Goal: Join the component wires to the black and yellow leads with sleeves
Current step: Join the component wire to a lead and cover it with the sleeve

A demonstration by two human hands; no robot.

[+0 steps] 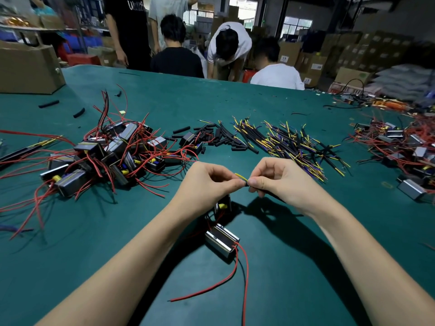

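1. Head view: my left hand (210,182) and right hand (270,177) meet fingertip to fingertip above the green counter (294,267). Both are curled into pinches on one black and yellow lead (242,178), whose yellow tip pokes up between them. I cannot tell whether a sleeve is on it.
2. Just below my hands lies the metal-cased component with red wires (222,240). Its wires trail loose toward me, so I judge this join barely started.
3. Left: a heap of similar components with red wires (110,156), apparently unjoined.
4. Ahead: short black sleeve pieces (223,140) beside the pile of black and yellow leads (294,144), so plenty remains.
5. Far right: another cluster of components (404,147); whether finished, I cannot tell.
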